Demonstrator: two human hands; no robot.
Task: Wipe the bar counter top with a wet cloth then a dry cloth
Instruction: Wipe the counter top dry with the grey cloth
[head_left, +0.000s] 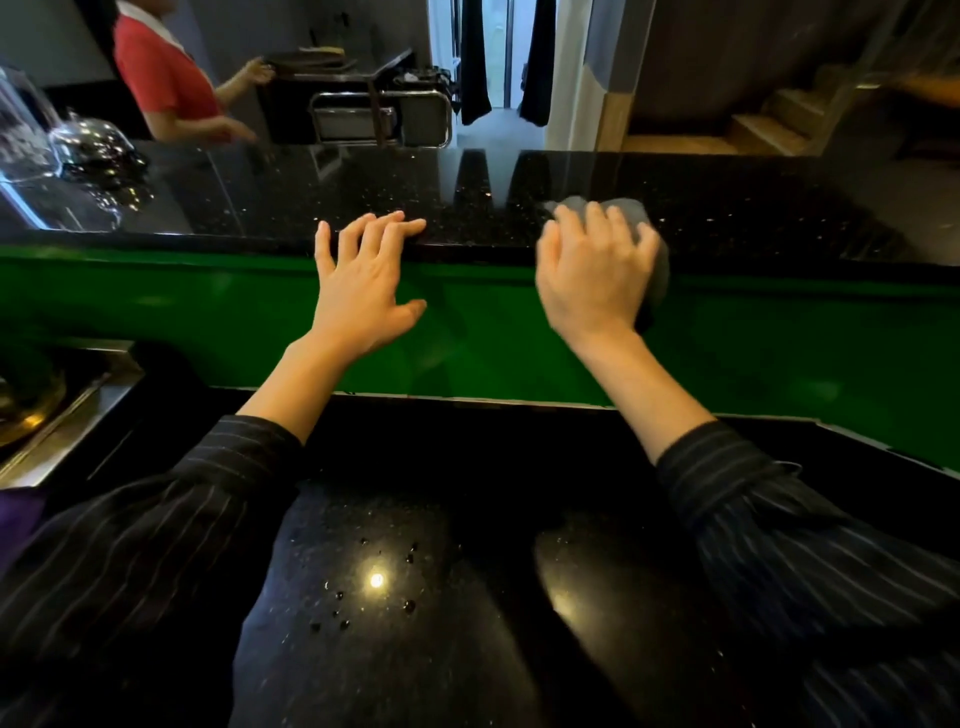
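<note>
Grey cloth lies bunched at the near edge of the upper bench, one end overhanging the green front panel. The right hand covers it, fingers bent over the bundle and pressing it onto the stone. The left hand is spread, fingertips resting on the same edge, holding nothing. Assessment: a wiping pass is in hand. Whether it is the wet or the dry pass cannot be told. The next move calls for steady downward pressure and a sweep along the bench.
</note>
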